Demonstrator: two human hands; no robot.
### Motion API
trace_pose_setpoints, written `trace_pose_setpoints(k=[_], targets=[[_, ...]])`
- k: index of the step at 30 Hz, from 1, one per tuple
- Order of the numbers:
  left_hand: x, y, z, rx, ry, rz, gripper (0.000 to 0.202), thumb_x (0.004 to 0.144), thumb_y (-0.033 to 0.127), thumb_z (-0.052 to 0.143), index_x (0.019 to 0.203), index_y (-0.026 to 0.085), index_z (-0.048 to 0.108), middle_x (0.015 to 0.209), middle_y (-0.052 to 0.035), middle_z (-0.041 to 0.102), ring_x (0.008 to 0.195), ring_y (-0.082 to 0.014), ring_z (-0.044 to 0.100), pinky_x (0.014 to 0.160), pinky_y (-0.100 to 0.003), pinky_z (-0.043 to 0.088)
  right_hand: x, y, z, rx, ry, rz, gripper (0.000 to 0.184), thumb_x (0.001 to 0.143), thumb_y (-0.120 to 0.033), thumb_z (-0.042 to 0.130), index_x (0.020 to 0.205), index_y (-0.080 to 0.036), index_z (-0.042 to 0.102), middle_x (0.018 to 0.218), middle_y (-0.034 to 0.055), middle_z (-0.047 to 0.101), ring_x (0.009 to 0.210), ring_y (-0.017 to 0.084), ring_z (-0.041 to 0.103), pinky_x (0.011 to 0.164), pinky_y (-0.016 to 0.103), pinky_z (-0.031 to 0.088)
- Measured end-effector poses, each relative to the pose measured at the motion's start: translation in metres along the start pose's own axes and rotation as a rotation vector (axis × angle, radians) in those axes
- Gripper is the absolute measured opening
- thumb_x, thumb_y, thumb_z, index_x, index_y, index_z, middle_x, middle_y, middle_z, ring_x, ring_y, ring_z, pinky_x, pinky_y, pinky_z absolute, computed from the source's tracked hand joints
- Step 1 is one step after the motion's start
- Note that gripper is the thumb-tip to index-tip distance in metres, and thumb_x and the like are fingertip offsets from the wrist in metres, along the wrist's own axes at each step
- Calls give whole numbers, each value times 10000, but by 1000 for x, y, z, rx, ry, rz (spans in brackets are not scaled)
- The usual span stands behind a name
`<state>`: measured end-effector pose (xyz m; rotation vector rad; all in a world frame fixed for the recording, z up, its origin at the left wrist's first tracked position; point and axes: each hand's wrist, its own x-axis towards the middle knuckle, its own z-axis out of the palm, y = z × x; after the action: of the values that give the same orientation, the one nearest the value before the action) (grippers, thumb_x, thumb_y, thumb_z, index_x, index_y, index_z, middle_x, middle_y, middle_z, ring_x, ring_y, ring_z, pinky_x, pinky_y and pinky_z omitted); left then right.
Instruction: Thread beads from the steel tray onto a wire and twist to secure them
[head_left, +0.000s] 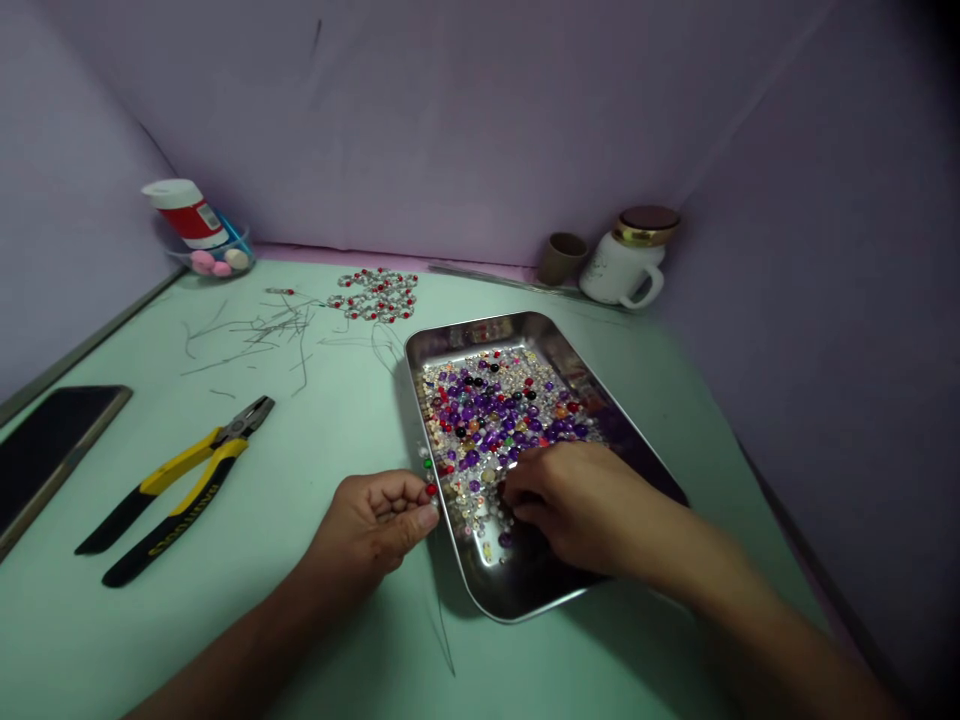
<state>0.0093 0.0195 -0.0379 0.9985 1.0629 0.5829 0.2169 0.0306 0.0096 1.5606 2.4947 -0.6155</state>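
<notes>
On the pale green table (315, 440), a metal tray (514, 595) carries many loose beads (480, 405). At its eight o'clock side, the left hand (382, 518) pinches a thin beaded wire (443, 625). Inside, toward five o'clock, the right hand (566, 500) reaches among the beads; whether its fingers are closed on something, I cannot tell. From the tray, combination pliers (229, 437) lie at nine o'clock, a lidded mug (611, 268) stands at one.

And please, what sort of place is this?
Probably a small craft table, perhaps for beadwork: a metal tray holds many mixed beads, with pliers and loose thin wires lying to its left.
</notes>
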Motion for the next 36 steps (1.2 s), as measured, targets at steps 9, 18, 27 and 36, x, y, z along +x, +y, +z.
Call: trace_pose_setpoints(k=[9,18,27,36], targets=[[0,0,-1,-11,-23,32,227,710,352,607,691,129,564,462,78,371,370,-17,227,350,-160,171,3,2,2,913,66,167,45,706,-133,569,697,-157,605,585,-15,570,506,90,495,488,204,384],[0,0,0,-52,-12,24,230,690,356,631,688,134,569,436,90,346,350,-10,193,333,-151,146,13,0,8,1408,-47,251,96,624,-160,656,693,-133,595,516,-35,562,417,63,492,440,198,409],[-1,0,-1,-56,19,19,270,645,382,666,657,128,576,453,69,397,339,-4,211,325,-147,139,7,6,1,1445,142,113,133,622,-208,701,693,-143,608,515,-31,579,458,69,522,465,191,434],[-5,-1,-4,-163,133,79,214,680,338,656,638,141,583,439,73,354,354,-4,206,343,-146,140,-35,-9,-26,1425,331,-39,91,640,-195,713,680,-170,636,545,-9,593,481,86,539,435,171,442]])
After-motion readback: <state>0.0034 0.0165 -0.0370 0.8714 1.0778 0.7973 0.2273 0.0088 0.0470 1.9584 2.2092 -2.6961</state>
